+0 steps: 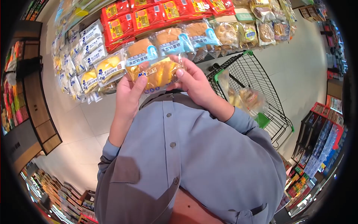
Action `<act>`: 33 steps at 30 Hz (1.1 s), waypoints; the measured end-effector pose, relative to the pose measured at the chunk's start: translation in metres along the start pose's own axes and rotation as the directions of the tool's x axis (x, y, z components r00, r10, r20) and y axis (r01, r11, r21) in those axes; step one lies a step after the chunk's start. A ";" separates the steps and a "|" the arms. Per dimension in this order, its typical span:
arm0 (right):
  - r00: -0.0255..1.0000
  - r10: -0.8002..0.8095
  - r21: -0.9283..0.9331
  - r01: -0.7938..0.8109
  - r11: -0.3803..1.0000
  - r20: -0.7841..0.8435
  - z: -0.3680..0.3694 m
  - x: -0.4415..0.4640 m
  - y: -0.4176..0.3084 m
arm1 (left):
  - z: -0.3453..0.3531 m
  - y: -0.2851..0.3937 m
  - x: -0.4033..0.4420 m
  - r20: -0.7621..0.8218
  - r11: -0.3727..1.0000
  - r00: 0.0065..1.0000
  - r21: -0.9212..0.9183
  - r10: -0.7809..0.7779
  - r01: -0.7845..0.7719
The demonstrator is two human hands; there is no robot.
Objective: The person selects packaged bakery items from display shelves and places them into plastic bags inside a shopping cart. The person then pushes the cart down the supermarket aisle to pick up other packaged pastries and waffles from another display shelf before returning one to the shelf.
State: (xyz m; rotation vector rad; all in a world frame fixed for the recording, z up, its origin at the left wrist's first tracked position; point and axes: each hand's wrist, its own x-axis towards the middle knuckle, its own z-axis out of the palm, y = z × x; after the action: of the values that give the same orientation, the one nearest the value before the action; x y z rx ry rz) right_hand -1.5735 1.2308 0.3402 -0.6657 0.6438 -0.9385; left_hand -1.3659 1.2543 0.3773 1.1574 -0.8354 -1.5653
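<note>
Between both hands, in front of my chest, is a clear-wrapped bread [161, 74] with a golden, yellow-striped top and printed lettering. My left hand [131, 85] grips its left end, thumb on the front. The right end is in my right hand [191, 79], its thumb pressed on the wrapper and its fingers mostly behind the pack. Just beyond the bread lie packaged cakes [141, 52] with blue-and-white labels. Near my left hand are wrapped yellow breads [110, 68] on the display.
Red packs [147, 18] fill the back of the display, with wrapped round breads [226, 34] to the right. A black wire shopping cart [257, 74] with green trim stands at my right, holding bagged bread [250, 98]. Shelves [317, 138] stand farther right; a wooden cabinet [35, 100] is at left.
</note>
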 end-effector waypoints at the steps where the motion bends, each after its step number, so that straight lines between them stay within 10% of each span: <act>1: 0.999 0.041 0.013 -0.041 0.999 0.032 0.004 0.003 0.005 | -0.007 0.001 -0.002 -0.008 1.000 1.000 -0.006 0.011 -0.011; 33: 0.997 0.028 -0.100 -0.036 0.994 -0.079 0.003 -0.003 -0.005 | -0.009 -0.008 0.009 0.060 0.983 0.986 -0.091 -0.156 0.161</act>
State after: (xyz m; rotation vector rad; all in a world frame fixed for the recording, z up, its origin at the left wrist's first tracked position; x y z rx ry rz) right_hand -1.5752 1.2316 0.3466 -0.7100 0.7729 -0.9100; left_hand -1.3603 1.2478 0.3649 1.1403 -0.7089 -1.7539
